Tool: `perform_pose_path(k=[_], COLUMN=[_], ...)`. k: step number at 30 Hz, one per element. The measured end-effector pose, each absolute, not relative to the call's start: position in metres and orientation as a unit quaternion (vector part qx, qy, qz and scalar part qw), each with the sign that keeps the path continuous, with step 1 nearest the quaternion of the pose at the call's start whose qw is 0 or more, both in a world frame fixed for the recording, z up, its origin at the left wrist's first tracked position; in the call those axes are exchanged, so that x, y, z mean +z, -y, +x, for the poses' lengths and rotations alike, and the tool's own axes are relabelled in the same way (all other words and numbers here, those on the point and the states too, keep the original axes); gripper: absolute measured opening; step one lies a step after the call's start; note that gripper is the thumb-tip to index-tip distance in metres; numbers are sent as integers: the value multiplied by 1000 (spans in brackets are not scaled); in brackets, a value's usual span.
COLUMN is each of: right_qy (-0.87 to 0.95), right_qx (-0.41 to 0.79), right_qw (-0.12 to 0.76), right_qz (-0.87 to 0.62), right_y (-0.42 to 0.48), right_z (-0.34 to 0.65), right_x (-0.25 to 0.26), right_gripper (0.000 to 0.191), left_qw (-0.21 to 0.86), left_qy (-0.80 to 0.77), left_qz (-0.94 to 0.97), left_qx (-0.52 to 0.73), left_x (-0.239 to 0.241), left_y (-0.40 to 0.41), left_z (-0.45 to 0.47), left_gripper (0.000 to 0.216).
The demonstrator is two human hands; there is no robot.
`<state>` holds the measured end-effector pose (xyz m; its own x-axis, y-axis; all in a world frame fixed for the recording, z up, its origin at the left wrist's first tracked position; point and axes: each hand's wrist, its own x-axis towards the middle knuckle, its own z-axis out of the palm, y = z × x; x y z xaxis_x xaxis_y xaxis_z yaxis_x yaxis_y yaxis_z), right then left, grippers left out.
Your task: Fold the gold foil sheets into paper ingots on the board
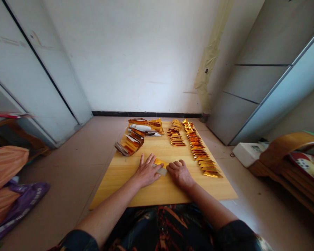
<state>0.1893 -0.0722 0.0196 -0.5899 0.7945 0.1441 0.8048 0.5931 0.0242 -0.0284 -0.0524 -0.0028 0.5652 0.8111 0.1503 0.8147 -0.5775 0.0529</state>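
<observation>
Gold paper (161, 161) is laid on the wooden surface (151, 195). Its left side is pressed by the left hand (145, 173), with grip opened out; its right side is touched by the right hand (181, 175), whose grip cannot be told.

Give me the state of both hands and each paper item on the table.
Left hand: spread, touching the paper
Right hand: fingers bent, at the paper's right side
Paper: between the hands, gold and grey showing
Left bundle: curled
Short row: overlapping
Long row: overlapping
</observation>
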Motion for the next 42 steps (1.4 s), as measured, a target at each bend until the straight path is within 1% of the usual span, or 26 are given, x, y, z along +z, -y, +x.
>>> perform_pose_path(k=[5,11,16,21,23,27,33,37,39,42], right_qy=[889,889,884,876,879,883,886,895,896,886], right_qx=[-39,-36,-26,-20,-18,-12,-18,10,33,66], right_qw=[67,57,53,76,79,86,111,108,117,129], right_qz=[-452,-453,-464,-476,-471,-460,-450,-433,-428,-440], right_y=[78,73,72,69,67,64,59,56,54,52], right_z=[196,192,190,190,191,193,195,201,202,201], right_x=[22,22,23,27,27,25,21,23,23,22], right_gripper=[23,17,16,16,15,20,17,16,18,26], left_qw=[-8,-10,-14,-17,-18,-15,-15,-14,-14,-14], left_qy=[458,401,422,423,417,421,427,425,426,430], left_qz=[-884,-910,-900,-899,-901,-898,-893,-894,-893,-892], left_qx=[-88,-104,-112,-114,-114,-124,-139,-142,-145,-142], left_x=[0,9,6,7,10,12,10,8,6,4], left_y=[54,57,60,57,55,53,54,52,51,50], left_z=[-29,-28,-26,-24,-23,-21,-19,-20,-20,-21], left_gripper=[46,46,46,48,46,38,34,33,32,32])
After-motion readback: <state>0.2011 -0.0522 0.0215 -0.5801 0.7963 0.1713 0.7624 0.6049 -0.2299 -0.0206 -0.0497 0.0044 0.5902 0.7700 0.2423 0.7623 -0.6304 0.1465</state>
